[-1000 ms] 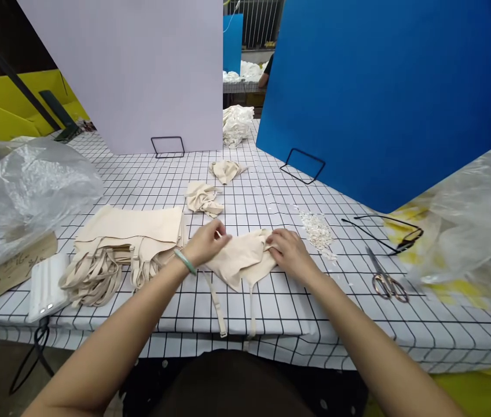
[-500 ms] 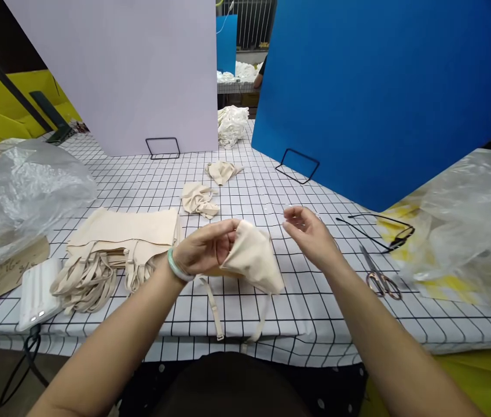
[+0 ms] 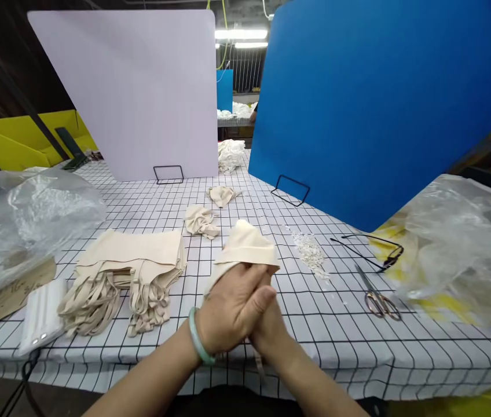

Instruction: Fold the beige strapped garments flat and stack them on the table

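- The left hand (image 3: pixel 232 310) is closed around a cream cloth piece (image 3: pixel 248 248), held up just above the counter (image 3: pixel 341 324).
- The right hand (image 3: pixel 269 330) sits mostly behind the left one and touches it; I cannot tell if it is open or closed.
- A pile of the same cream pieces (image 3: pixel 130 266) lies to the left.
- Scissors (image 3: pixel 378 298) and small white scraps (image 3: pixel 310 252) lie to the right.
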Demonstrator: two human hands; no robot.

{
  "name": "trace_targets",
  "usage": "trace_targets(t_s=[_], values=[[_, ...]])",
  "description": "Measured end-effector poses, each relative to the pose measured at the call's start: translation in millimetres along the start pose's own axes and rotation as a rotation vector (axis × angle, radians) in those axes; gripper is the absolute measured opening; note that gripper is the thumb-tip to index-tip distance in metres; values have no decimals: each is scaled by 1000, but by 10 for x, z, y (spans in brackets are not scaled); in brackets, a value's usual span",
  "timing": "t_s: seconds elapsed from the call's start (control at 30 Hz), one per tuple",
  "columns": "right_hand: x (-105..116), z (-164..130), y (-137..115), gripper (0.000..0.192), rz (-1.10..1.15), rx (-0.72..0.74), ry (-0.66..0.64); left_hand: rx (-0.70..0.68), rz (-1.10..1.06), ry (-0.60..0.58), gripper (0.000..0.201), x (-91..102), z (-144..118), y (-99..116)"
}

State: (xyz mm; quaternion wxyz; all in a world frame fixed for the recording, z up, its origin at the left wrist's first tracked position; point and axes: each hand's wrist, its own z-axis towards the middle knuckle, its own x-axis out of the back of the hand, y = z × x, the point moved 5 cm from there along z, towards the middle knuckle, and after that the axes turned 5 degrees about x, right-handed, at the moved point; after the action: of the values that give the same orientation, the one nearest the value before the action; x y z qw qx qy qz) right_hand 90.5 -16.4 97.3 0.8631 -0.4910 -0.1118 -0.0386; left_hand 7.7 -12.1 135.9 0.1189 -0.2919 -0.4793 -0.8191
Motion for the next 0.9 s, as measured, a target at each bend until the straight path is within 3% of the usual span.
trace_targets(t_s=[0.1,0.17,0.23,0.33,0.37,0.5,0.57,0.67,0.8,0.9], values=[[203,65,-78,55,-27,2,87,111,152,135,41,-15,-185,-245],[319,22,-187,58,-190,119,146,117,140,111,33,-38,-327,-258],[359,-53,-291,60,-352,277,146,19,20,112,25,-11,-445,-109],[347,-136,-377,64,-412,443,53,-119,-63,320,29,154,-513,148],[345,-152,-406,66,-400,492,17,-133,-69,339,32,174,-493,192],[391,-197,-517,61,-436,615,-78,-146,-199,103,21,26,-348,202],[472,-207,-522,46,-531,554,-4,-113,-242,158,8,8,-331,140],[546,-228,-490,33,-601,444,94,-47,-286,223,7,-6,-327,56],[462,-228,-472,48,-438,454,-63,-14,-464,6,17,-126,-254,97],[577,-181,-458,46,-295,381,23,112,-637,-54,14,-134,-178,60]])
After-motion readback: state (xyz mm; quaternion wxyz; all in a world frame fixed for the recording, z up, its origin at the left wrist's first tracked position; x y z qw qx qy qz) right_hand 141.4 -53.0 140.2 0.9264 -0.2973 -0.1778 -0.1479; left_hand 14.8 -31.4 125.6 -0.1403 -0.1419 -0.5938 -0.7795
